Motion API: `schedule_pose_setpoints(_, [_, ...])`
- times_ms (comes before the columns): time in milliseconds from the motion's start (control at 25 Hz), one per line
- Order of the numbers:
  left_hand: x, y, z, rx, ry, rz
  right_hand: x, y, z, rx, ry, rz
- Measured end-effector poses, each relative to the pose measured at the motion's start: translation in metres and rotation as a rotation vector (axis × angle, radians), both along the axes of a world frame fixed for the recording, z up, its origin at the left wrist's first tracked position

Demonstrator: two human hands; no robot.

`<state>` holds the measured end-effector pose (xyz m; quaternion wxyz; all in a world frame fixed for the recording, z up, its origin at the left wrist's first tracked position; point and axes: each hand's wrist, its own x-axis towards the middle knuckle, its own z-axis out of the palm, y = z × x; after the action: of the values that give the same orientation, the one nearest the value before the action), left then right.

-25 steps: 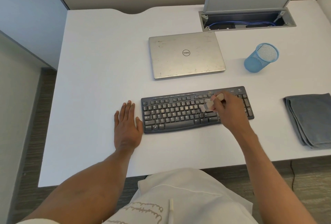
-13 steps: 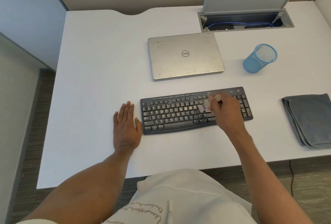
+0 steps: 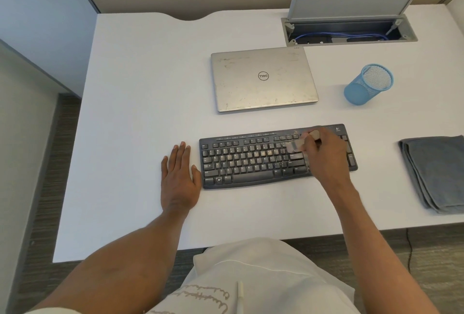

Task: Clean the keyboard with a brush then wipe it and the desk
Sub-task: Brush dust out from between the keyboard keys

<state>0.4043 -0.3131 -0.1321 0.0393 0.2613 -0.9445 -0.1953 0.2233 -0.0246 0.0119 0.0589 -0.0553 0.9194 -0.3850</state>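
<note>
A dark keyboard lies on the white desk in front of me. My right hand hovers over the keyboard's right part and grips a small pale brush. Its bristles, blurred by motion, touch the keys near the right end of the main block. My left hand lies flat on the desk, fingers straight, with its thumb side against the keyboard's left edge. A folded grey cloth sits at the desk's right edge.
A closed silver laptop lies behind the keyboard. To its right stands a blue mesh pen cup. An open cable hatch with a raised lid is at the back right. Bare desk stretches to the left.
My right hand has swept the brush slightly left and back across the keys on the right. The left hand has stayed flat beside the keyboard.
</note>
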Motion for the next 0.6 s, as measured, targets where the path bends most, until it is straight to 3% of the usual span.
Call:
schedule_pose_setpoints(160, [0.000,0.000,0.001,0.010,0.010,-0.002,0.008,-0.022,-0.008,-0.034,-0.110,0.156])
schedule_pose_setpoints(280, [0.000,0.001,0.001,0.009,0.004,0.002,0.001,-0.015,-0.015,-0.006,-0.135,0.089])
schedule_pose_setpoints(440, [0.000,0.000,0.001,0.008,-0.016,-0.002,-0.008,0.007,0.001,0.050,-0.020,-0.045])
schedule_pose_setpoints(600, [0.000,0.001,0.001,0.009,-0.008,0.000,0.000,-0.004,0.013,-0.024,0.106,0.012])
